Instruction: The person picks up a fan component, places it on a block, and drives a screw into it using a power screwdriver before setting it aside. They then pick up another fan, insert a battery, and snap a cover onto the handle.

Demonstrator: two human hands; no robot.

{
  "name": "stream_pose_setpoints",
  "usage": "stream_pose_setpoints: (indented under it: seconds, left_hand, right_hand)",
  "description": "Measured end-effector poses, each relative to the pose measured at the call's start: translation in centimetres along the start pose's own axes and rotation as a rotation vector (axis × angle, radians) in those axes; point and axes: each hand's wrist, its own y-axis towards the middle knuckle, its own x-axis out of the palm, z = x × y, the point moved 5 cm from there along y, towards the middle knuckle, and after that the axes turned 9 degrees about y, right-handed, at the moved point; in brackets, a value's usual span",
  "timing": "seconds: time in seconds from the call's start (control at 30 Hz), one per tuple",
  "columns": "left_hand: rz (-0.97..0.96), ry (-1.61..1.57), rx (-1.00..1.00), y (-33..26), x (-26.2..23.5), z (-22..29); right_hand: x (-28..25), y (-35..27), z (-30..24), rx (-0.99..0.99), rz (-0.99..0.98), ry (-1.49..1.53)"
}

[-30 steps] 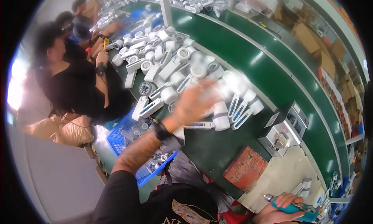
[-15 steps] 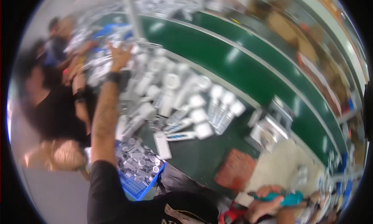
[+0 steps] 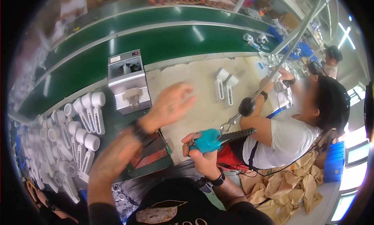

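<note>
Head view, right hand (image 3: 201, 158): wrapped round the teal driver (image 3: 209, 140), near centre, the metal clip (image 3: 233, 119) seemingly sharing its weight.
Left hand (image 3: 170, 105): empty, fingers loosely apart over the pale board (image 3: 187, 75).
White devices (image 3: 220, 87): paired farther right, apparently spaced for easy reach.

Left hand (image 3: 171, 106): off pile (image 3: 54, 135), over pale board (image 3: 187, 75) | view: swung right

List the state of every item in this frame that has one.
Left hand: open, seemingly empty
Right hand: closed around the teal power tool
Teal power tool: held; running or off, cannot tell
Metal machine: red display lit
Two white devices: lying side by side
Brown paper: crumpled
</note>
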Motion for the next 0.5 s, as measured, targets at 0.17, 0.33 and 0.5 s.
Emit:
stream_pose_setpoints:
  seconds: [0.17,0.33,0.5]
  left_hand:
    - [0.0,-0.121,-0.343,8.5,15.4,-6.3]
    - [-0.027,0.229,-0.475,9.8,17.7,-7.4]
    - [-0.014,0.29,-0.431,8.1,12.4,-5.6]
  right_hand:
    - [-2.6,-1.3,-0.9,0.017,0.072,0.022]
    - [-3.7,-1.4,-0.8,0.016,0.129,0.047]
    - [-6.1,-0.3,-0.2,-0.081,0.126,-0.152]
